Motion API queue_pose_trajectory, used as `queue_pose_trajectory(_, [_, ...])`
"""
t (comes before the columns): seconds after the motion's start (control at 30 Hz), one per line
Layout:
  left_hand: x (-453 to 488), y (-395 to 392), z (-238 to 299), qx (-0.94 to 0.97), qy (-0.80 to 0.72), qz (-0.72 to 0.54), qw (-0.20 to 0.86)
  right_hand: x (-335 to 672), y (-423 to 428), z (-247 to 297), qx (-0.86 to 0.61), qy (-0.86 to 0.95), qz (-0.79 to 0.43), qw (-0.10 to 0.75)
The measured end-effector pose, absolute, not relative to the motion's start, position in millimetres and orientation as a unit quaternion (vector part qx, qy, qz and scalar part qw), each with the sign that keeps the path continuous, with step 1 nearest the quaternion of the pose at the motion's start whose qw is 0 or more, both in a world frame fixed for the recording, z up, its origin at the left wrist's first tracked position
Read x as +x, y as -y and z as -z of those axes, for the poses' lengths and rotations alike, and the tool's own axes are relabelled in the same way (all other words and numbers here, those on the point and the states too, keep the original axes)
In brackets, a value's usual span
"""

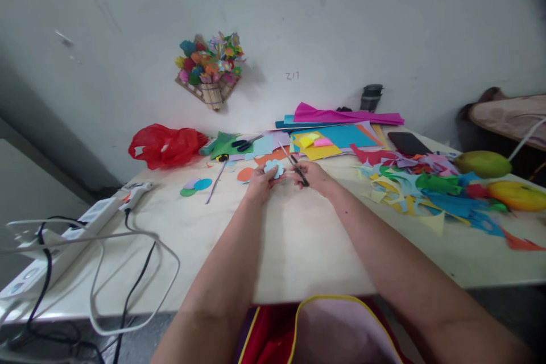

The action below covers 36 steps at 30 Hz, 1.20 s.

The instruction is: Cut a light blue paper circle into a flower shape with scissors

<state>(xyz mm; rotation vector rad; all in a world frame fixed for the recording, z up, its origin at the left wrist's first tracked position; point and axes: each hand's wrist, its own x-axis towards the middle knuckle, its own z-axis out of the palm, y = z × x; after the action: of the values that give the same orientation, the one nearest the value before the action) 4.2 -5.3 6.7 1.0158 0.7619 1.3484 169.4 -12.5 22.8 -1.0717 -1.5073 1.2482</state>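
Observation:
My left hand (261,183) pinches a small light-blue paper flower (273,168) with scalloped edges above the middle of the table. Close on its right, my right hand (313,175) is closed round the black handles of a pair of scissors (300,172). The blades point up and away to the left, and look apart from the flower. Left of my hands lie an orange paper circle (245,174), a blue circle (203,184) partly over lilac and green ones, and a thin purple stick (216,182) with a black and yellow end.
Coloured sheets (350,137) and a second pair of scissors (244,144) lie behind. Scraps (409,187), a dark phone (408,144) and mangoes (482,164) are on the right. A red plastic bag (166,147) and a power strip (63,250) with loose cables are on the left.

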Motion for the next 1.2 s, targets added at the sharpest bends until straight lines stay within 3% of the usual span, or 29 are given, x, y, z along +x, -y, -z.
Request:
queue_pose_trajectory(0.23, [4.6,5.6,-9.9,0.427,-0.345,-0.592,0.589,178.2,10.9,-20.1,-0.442,0.667,-0.475,0.367])
queue_pose_trajectory(0.73, [-2.4,-1.7,0.7,0.437,-0.328,-0.591,0.594,194.8,7.1,-20.7,-0.447,0.702,-0.467,0.3])
queue_pose_trajectory(1.2, [0.4,-1.8,1.6,0.408,-0.292,-0.593,0.63,186.4,13.9,-24.4,-0.443,0.682,-0.498,0.3])
